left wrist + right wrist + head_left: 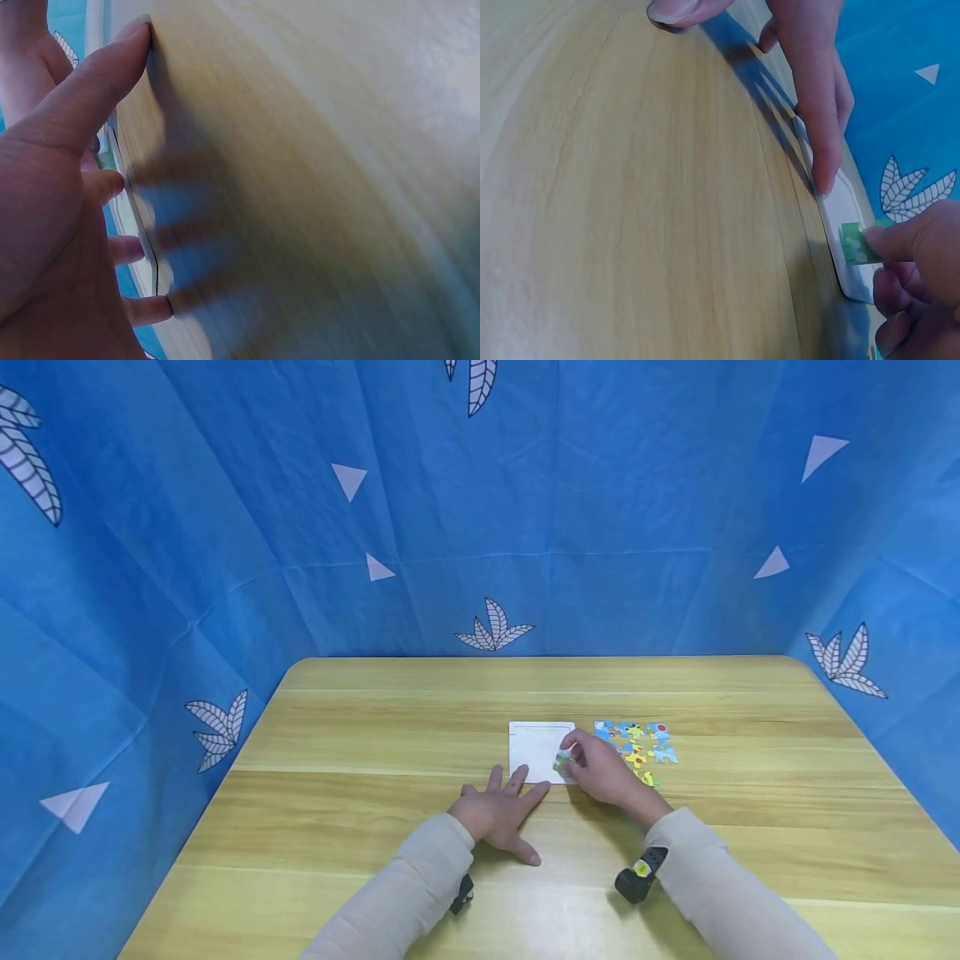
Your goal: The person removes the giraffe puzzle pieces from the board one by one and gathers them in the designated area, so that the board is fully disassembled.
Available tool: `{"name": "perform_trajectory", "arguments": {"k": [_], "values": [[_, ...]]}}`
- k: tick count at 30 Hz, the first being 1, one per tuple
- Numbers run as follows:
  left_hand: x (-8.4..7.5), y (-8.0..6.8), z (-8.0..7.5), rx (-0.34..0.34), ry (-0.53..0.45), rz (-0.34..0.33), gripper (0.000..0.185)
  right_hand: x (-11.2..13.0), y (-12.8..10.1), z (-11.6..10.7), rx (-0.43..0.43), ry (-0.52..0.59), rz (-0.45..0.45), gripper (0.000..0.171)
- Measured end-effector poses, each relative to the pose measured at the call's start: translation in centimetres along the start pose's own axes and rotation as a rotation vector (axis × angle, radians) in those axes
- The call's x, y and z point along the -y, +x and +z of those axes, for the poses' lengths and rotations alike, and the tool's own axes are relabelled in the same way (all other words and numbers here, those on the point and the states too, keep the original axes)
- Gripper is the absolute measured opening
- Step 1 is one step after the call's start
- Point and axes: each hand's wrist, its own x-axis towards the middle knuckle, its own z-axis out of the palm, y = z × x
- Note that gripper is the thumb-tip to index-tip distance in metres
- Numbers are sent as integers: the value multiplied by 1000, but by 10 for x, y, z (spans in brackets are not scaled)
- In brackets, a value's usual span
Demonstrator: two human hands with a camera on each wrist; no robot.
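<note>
A white puzzle tray (534, 745) with a raised rim lies flat on the table. My right hand (606, 772) pinches a green puzzle piece (857, 244) between thumb and fingers, over the tray's near right corner. My left hand (497, 814) is spread wide, fingertips at the tray's near edge and thumb out to the side. In the left wrist view, the left fingers (126, 250) reach straight to the tray's edge. Just right of the tray lie several loose puzzle pieces (664, 754) in blue, yellow and red, partly hidden behind the right hand.
The light wooden table (360, 735) extends widely around the tray. A blue curtain (600, 527) with white leaf and triangle prints hangs behind the table and along its sides. A black strapped device (636, 885) sits on the right wrist.
</note>
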Motion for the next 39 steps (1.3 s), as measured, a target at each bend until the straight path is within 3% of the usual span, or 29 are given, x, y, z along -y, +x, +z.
{"name": "perform_trajectory", "arguments": {"k": [7,15,26,39], "values": [[0,0,1,-7,-9,7,101,-8,-6,-14,-71,67,18,18],[1,0,1,-8,-37,16,102,-25,-17,-38,-128,65,28,20],[2,0,1,-9,-33,18,103,-46,-32,-60,-145,-19,49,30],[3,0,2,-6,-43,18,102,-63,-51,-74,-200,-23,122,29]]}}
